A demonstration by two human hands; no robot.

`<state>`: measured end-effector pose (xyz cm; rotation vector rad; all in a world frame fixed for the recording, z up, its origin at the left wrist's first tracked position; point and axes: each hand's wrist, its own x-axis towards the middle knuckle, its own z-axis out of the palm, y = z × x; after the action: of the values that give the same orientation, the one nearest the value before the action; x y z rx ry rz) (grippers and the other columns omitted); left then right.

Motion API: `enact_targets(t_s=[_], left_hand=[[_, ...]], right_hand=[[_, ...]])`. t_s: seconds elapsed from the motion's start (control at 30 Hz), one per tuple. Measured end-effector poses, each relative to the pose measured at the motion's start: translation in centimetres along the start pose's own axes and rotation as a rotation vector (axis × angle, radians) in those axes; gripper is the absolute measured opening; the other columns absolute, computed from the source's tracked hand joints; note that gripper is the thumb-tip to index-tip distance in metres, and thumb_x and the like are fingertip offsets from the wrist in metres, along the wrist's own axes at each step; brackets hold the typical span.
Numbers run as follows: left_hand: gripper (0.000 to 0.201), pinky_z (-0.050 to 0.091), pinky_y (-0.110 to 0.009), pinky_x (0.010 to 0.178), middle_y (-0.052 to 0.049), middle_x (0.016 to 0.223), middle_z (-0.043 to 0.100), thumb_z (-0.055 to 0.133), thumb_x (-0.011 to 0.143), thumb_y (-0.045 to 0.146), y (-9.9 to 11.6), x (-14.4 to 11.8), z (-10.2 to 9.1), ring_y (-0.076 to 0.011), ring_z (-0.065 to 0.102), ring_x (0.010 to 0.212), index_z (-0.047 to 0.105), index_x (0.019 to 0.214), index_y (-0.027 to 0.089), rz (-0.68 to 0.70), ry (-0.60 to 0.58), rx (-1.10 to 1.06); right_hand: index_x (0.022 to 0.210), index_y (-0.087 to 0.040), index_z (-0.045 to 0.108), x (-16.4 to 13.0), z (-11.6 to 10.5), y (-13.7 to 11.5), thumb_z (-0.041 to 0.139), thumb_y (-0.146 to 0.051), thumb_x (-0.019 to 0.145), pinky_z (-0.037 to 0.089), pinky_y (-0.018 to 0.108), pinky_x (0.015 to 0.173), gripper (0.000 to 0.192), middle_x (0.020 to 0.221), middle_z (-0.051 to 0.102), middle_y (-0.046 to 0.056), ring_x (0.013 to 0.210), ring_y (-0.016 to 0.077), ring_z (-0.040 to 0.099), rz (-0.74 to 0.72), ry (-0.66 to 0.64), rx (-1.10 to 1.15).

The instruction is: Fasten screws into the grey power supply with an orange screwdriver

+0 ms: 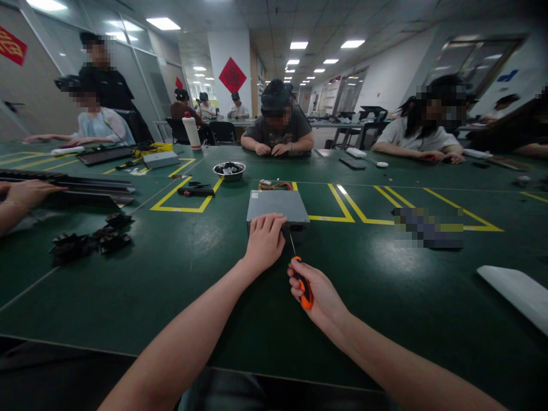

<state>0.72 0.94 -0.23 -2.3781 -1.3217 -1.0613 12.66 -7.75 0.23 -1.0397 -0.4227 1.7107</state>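
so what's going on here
A person rests their left hand on a grey metal box on the green table. Their right hand grips an orange-and-black screwdriver, its shaft pointing at the box's near side; whether the tip touches is too fine to tell. Coloured cables lie behind the box. Across the table, another person leans over the tabletop.

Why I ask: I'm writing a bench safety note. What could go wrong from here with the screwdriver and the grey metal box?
The screwdriver in the right hand points at the box's near side, close to the left hand; a slip might jab those fingers.

The grey metal box lies loose under that hand on the table, so a hard push could slide or turn it.
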Motion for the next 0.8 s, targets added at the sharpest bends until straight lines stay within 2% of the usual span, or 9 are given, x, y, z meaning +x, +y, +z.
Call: enact_targets(t_s=[0.17, 0.3, 0.47, 0.53, 0.7, 0.8], left_hand=[[0.032, 0.033, -0.038, 0.092, -0.005, 0.115, 0.054, 0.047, 0.078, 0.013, 0.09, 0.03, -0.13, -0.0216, 0.044, 0.107, 0.049, 0.109, 0.021, -0.005, -0.004, -0.004], [0.032, 0.033, -0.038, 0.092, -0.005, 0.115, 0.054, 0.046, 0.078, 0.014, 0.09, 0.01, -0.16, -0.0215, 0.045, 0.107, 0.049, 0.109, 0.02, -0.003, -0.005, 0.0], [0.032, 0.032, -0.037, 0.093, -0.005, 0.115, 0.054, 0.047, 0.078, 0.014, 0.02, -0.01, -0.01, -0.0213, 0.044, 0.108, 0.049, 0.109, 0.02, -0.002, -0.003, -0.003], [0.032, 0.033, -0.037, 0.092, -0.005, 0.115, 0.054, 0.047, 0.078, 0.014, -0.01, -0.01, 0.03, -0.0214, 0.044, 0.108, 0.048, 0.109, 0.02, -0.003, -0.004, -0.004], [0.032, 0.033, -0.038, 0.092, -0.005, 0.115, 0.054, 0.046, 0.078, 0.014, 0.02, -0.01, -0.08, -0.0212, 0.044, 0.108, 0.048, 0.109, 0.021, -0.009, -0.002, -0.007], [0.032, 0.033, -0.038, 0.092, -0.005, 0.115, 0.054, 0.046, 0.078, 0.013, 0.06, 0.02, -0.15, -0.0216, 0.045, 0.107, 0.049, 0.109, 0.021, -0.013, -0.005, -0.01]], right_hand=[[0.075, -0.013, 0.06, -0.07, -0.17, -0.02, 0.056, -0.029, 0.079, 0.039, 0.014, 0.042, 0.017, 0.069, 0.056, 0.002, 0.051, 0.0048, 0.048, 0.059, -0.013, 0.018], [0.077, -0.011, 0.061, -0.14, -0.06, -0.39, 0.051, -0.031, 0.082, 0.037, 0.013, 0.039, 0.023, 0.064, 0.054, 0.002, 0.047, 0.0041, 0.045, 0.111, -0.048, 0.038], [0.07, -0.013, 0.056, -0.22, 0.4, -0.63, 0.059, -0.016, 0.075, 0.029, 0.011, 0.034, 0.007, 0.061, 0.052, 0.0, 0.044, 0.003, 0.042, 0.034, 0.005, 0.029], [0.067, -0.014, 0.053, -0.2, 0.44, -0.52, 0.06, -0.013, 0.073, 0.029, 0.011, 0.034, 0.01, 0.06, 0.051, -0.001, 0.044, 0.0028, 0.041, -0.003, 0.028, 0.029], [0.072, -0.014, 0.056, -0.21, 0.02, -0.28, 0.061, -0.022, 0.075, 0.033, 0.011, 0.036, 0.01, 0.064, 0.053, -0.001, 0.046, 0.0026, 0.043, 0.02, 0.004, 0.04], [0.076, -0.013, 0.058, -0.23, -0.21, -0.31, 0.057, -0.03, 0.079, 0.036, 0.011, 0.04, 0.018, 0.066, 0.054, 0.001, 0.047, 0.0028, 0.045, 0.058, -0.009, 0.027]])
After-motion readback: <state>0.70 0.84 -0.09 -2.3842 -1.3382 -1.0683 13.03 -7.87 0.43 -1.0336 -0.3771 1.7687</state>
